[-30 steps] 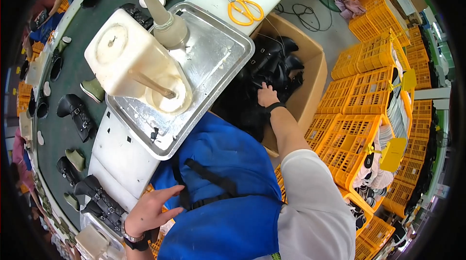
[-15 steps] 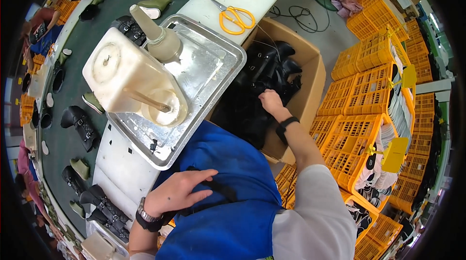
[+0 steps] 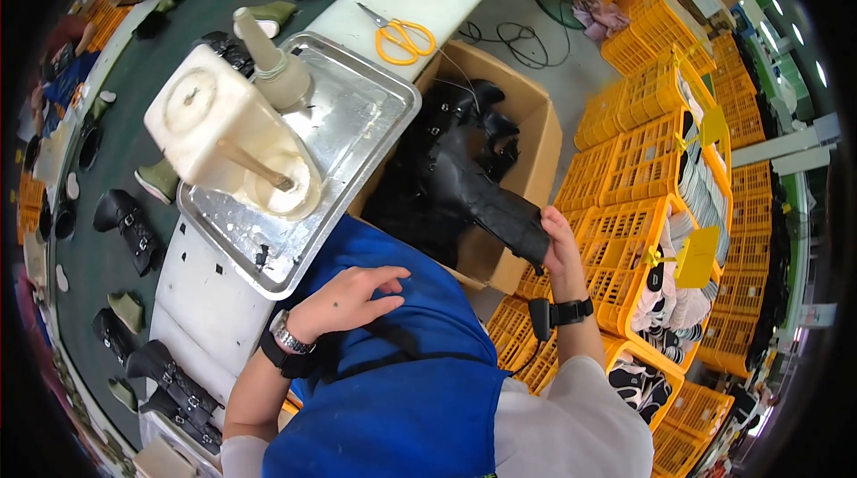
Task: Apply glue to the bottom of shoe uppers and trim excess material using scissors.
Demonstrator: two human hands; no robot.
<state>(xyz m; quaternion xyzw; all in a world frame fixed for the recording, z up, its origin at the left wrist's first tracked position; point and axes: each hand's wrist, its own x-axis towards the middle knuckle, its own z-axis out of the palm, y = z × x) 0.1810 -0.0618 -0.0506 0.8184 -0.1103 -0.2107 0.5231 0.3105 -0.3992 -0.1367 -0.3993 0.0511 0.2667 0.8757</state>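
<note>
My right hand [image 3: 561, 244] grips a black boot upper [image 3: 482, 197] by the top edge of its shaft, with the foot end slanting up and away over a cardboard box [image 3: 543, 134]. More black boot uppers [image 3: 444, 112], some with buckles, lie heaped inside that box. Above the blue apron [image 3: 402, 407] on my lap, my left hand [image 3: 353, 301] holds nothing, its fingers apart. Near it a metal tray [image 3: 370, 125] carries a white glue container [image 3: 214, 121] with a brush [image 3: 254, 166] standing in its opening, and a cone-topped bottle [image 3: 277, 76].
Orange-handled scissors [image 3: 403, 41] lie on the white bench [image 3: 357, 41] beyond the tray. On the left, a green conveyor [image 3: 80, 299] carries black boots [image 3: 129, 228] and green shoes [image 3: 159, 179]. Yellow crates [image 3: 616, 237] are stacked on the right. A cable [image 3: 513, 36] coils on the floor.
My right hand has drawn a boot upper from the heap and moved right and nearer with it. My left hand stays over my lap, and the whole view has shifted slightly.
</note>
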